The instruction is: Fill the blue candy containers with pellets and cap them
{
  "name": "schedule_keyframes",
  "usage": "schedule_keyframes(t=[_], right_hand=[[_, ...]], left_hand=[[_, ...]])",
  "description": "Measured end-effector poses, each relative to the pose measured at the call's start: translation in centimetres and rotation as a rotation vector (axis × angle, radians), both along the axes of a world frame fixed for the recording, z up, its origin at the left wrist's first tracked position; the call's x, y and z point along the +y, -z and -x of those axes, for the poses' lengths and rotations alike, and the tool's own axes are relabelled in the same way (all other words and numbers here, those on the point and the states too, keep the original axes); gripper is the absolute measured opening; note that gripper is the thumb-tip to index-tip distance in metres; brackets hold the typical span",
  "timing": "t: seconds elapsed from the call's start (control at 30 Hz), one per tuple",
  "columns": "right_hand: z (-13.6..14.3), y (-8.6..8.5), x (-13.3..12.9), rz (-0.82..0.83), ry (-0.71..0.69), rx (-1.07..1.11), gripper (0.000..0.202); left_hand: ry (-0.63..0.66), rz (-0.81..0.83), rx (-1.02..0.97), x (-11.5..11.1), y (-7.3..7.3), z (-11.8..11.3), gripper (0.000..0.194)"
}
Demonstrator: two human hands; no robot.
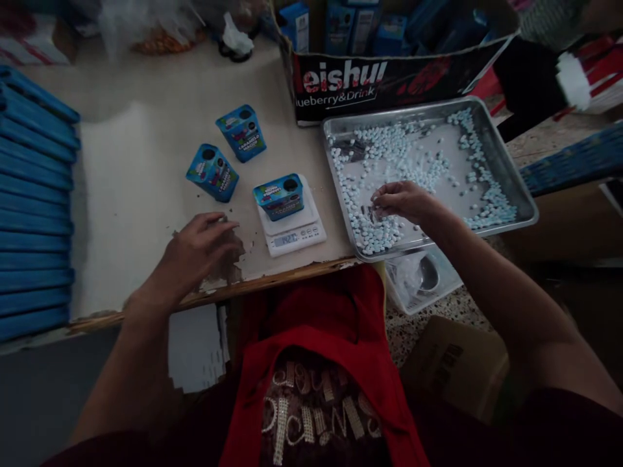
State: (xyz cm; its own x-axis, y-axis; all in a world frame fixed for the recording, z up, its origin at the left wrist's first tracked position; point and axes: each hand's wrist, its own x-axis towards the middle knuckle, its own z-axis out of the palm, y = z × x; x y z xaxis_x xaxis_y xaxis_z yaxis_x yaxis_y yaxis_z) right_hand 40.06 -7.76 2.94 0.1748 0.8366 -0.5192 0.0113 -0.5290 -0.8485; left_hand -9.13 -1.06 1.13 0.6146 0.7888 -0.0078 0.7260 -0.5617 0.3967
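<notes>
My right hand [396, 200] is over the metal tray [525, 194], fingers pinched together among the small pale-blue candies [379, 237]. Whatever lies between those fingertips is too small to make out. My left hand [202, 240] hovers at the table's front edge with its fingers apart, holding nothing. Between my hands stands a white digital scale [296, 237] with a lit display, and a blue candy box [279, 198] rests on its platform. Two similar boxes, one nearer [213, 174] and one farther back [242, 134], stand on the table beyond my left hand.
Flat blue cartons [36, 220] are stacked at the left edge. A black cardboard box [341, 97] holding blue packs stands behind the tray. Below the tray sits a clear plastic bin [450, 282] with a metal cup [428, 272]. Another person's dark sleeve [530, 81] shows at upper right.
</notes>
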Motion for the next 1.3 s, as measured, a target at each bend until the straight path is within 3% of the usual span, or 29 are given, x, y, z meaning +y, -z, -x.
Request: schedule_keyframes(t=[0.1,0.2,0.4,0.5,0.63,0.8,0.9,0.97,1.03,1.1,1.17,1.3], right_hand=[[2.0,-2.7,1.8,-0.066,-0.064,-0.025,0.038],[5.5,-5.9,4.2,-0.167,-0.224,-0.125,0.037],[13.5,-11.2,7.6,-0.355,-0.63,-0.682,0.019],[15.3,-11.9,8.6,-0.428,-0.774,-0.956,0.012],[15.8,-11.4,9.3,-0.461,-0.891,-1.045,0.008],[16.6,-11.6,9.3,-0.414,-0.918,-1.028,0.01],[15.6,-12.0,9.2,-0.414,-0.856,-1.007,0.012],[13.1,-11.5,8.7,-0.44,-0.754,-1.048,0.021],[9.2,-9.9,7.3,-0.439,-0.68,-1.124,0.03],[4.8,-7.4,4.7,-0.355,-0.709,-1.213,0.038],[1.1,-4.2,1.2,-0.198,-0.771,-1.296,0.062],[-1.4,0.9,-5.5,-0.054,-0.783,-1.335,0.101]], left_hand=[[0.002,0.017,-0.064,0.2,1.1,0.3,0.043],[-0.012,-0.002,-0.123,0.4,2.3,1.2,0.041],[-0.043,-0.034,-0.062,0.5,2.3,4.0,0.039],[-0.065,-0.043,-0.027,0.5,1.7,5.1,0.038],[-0.068,-0.027,-0.024,0.7,1.7,5.8,0.036],[-0.072,-0.031,-0.022,1.3,2.6,6.3,0.036],[-0.067,-0.024,-0.023,1.7,2.6,6.4,0.037],[-0.081,-0.032,-0.019,1.7,2.2,6.5,0.038],[-0.107,-0.046,-0.002,1.5,1.7,6.6,0.038],[-0.131,-0.048,0.023,1.4,1.2,6.7,0.039],[-0.13,-0.049,0.048,1.4,1.1,6.8,0.04],[-0.091,-0.067,0.068,1.9,1.4,6.2,0.045]])
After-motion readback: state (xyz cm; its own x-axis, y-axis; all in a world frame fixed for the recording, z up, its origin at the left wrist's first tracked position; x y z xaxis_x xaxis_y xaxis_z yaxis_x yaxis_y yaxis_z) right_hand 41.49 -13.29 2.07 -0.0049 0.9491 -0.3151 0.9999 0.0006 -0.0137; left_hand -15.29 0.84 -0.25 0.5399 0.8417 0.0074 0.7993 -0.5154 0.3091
